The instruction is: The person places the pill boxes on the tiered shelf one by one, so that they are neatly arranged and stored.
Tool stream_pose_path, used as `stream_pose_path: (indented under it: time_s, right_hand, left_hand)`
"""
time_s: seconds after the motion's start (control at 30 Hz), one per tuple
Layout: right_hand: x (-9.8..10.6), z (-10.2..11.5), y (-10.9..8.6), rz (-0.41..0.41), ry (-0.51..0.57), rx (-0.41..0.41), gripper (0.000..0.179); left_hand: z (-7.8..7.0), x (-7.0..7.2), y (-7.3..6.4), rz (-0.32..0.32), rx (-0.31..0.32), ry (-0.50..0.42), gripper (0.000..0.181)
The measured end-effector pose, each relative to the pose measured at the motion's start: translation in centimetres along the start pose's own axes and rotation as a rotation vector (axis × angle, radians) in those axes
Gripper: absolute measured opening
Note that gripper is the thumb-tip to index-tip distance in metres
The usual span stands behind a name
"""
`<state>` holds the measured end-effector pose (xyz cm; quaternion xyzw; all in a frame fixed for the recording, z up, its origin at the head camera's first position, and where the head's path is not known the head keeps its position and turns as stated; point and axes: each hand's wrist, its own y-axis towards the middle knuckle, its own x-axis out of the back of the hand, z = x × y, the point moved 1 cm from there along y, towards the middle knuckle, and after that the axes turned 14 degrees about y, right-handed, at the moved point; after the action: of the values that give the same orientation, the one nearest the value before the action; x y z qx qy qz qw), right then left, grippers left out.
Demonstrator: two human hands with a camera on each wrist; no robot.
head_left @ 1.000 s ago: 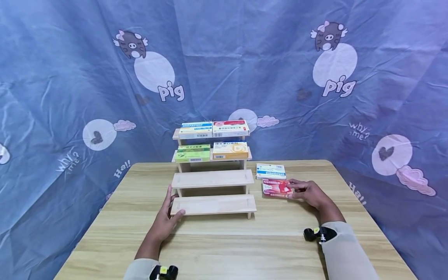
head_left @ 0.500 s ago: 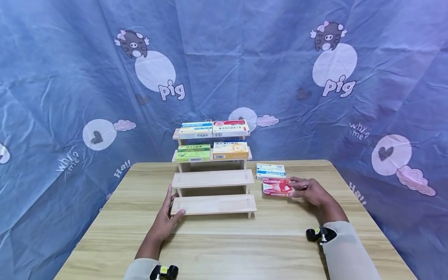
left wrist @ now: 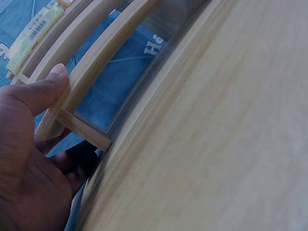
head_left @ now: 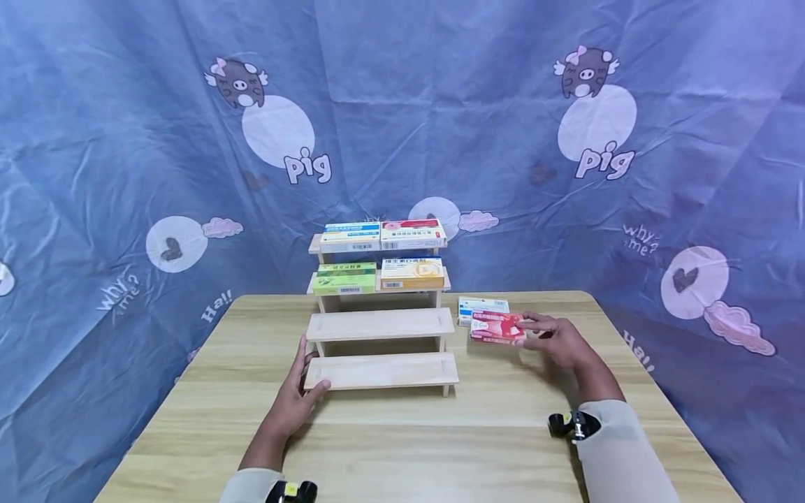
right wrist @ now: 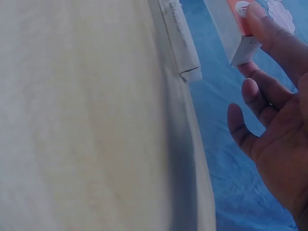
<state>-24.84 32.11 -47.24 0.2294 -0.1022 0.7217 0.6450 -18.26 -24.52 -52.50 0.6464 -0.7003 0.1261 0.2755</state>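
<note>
A stepped wooden display rack [head_left: 382,370] stands on the table. My left hand [head_left: 294,395] grips the left end of its lowest step. The left wrist view shows the thumb [left wrist: 58,77] on the board's edge and the other fingers behind and below. On the right, my right hand [head_left: 562,342] pinches the right end of a red medicine box [head_left: 493,327], held above the table. In the right wrist view the thumb lies on one face of that box [right wrist: 240,41]. Partly covered by it in the head view, a white and blue medicine box [head_left: 468,307] lies on the table.
On the rack's top step lie a blue and white box [head_left: 350,237] and a red and white box [head_left: 411,234]. The step below bears a green box [head_left: 344,279] and an orange and white box [head_left: 411,273]. A blue printed cloth [head_left: 390,140] hangs behind the table [head_left: 402,447].
My right hand has raised the red medicine box off the table, and it now overlaps the white and blue box in view. The left hand has stayed on the rack.
</note>
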Motion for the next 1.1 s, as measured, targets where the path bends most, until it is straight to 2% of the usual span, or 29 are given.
stream_pose_path:
  time_s: [0.2, 0.4, 0.6, 0.83, 1.1]
  right_hand:
    - [0.3, 1.1, -0.2, -0.057, -0.004, 0.031, 0.046]
    - [0.4, 2.4, 0.0, -0.072, 0.017, 0.064, 0.047]
    - [0.9, 3.8, -0.6, -0.099, 0.120, 0.103, 0.047]
    - [1.0, 5.5, -0.2, -0.034, 0.184, 0.117, 0.049]
    - [0.6, 7.3, 0.3, 0.029, 0.118, 0.101, 0.049]
  left_hand:
    - [0.0, 0.2, -0.1, 0.003, 0.005, -0.002, 0.106]
    - [0.0, 0.7, -0.4, 0.003, 0.014, 0.023, 0.106]
    - [0.0, 0.3, -0.2, 0.003, -0.009, 0.008, 0.105]
    - [-0.1, 0.2, -0.1, 0.000, 0.011, -0.007, 0.105]
    - [0.0, 0.1, -0.1, 0.005, 0.014, 0.004, 0.105]
